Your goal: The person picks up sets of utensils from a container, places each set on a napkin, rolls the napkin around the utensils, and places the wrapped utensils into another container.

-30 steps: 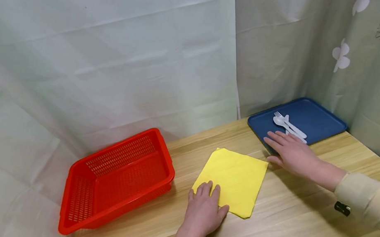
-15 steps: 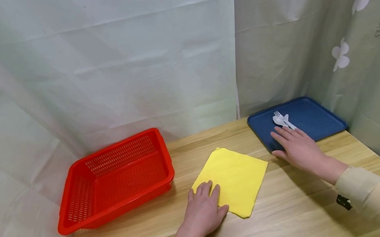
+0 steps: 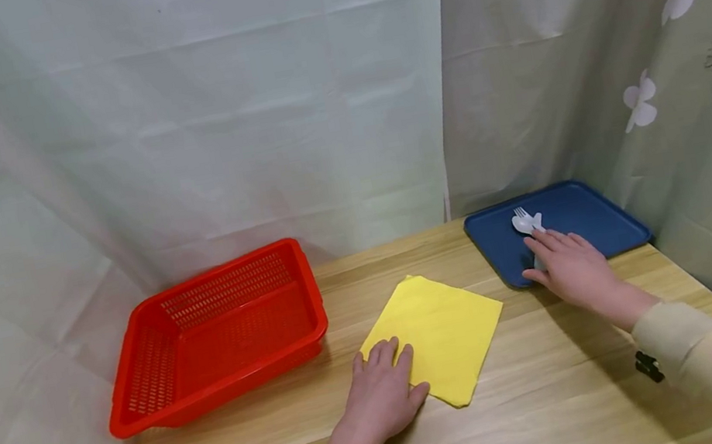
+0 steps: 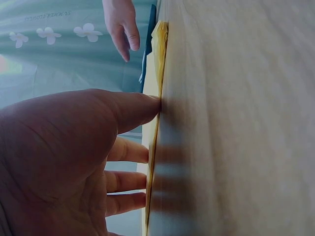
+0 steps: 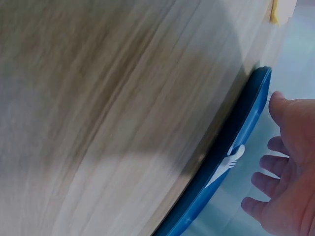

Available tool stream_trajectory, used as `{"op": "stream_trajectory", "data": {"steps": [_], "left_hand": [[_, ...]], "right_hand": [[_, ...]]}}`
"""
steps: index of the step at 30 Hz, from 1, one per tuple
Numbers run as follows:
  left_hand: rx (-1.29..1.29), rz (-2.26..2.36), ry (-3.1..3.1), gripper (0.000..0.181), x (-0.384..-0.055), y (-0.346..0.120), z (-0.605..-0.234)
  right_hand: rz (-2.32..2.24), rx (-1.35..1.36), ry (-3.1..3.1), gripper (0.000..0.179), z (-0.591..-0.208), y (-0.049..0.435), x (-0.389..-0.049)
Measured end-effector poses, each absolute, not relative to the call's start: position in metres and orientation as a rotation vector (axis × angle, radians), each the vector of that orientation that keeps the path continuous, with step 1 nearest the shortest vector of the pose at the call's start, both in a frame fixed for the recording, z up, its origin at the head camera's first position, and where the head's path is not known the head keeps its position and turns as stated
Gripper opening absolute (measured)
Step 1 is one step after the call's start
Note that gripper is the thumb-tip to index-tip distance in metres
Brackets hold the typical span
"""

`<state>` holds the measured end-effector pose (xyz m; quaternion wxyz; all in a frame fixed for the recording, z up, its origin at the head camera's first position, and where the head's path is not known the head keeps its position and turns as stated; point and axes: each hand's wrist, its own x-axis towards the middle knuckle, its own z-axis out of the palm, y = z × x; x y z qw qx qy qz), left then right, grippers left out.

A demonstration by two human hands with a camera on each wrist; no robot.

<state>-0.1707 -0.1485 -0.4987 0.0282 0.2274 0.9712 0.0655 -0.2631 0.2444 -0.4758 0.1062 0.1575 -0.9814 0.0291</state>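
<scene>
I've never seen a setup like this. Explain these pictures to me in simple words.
There is no robot here: a person works with two bare hands. The wide picture comes from a camera worn on the head; the two close, sideways-looking ones come from cameras on the wrists, each watching its own hand.

On the wooden table are a red basket, a yellow cloth and a blue tray with white cutlery.

The left hand rests its fingers on the cloth's near edge. The right hand is over the tray, with a gap beneath it in its wrist view. Neither hand grips anything.
</scene>
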Motion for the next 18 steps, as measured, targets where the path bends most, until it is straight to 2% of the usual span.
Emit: {"op": "stream_trajectory", "data": {"steps": [18], "left_hand": [[0.703, 0.181, 2.999, 0.068, -0.17, -0.148, -0.498]], "right_hand": [[0.074, 0.355, -2.957, 0.064, -0.475, 0.26, -0.28]]}}
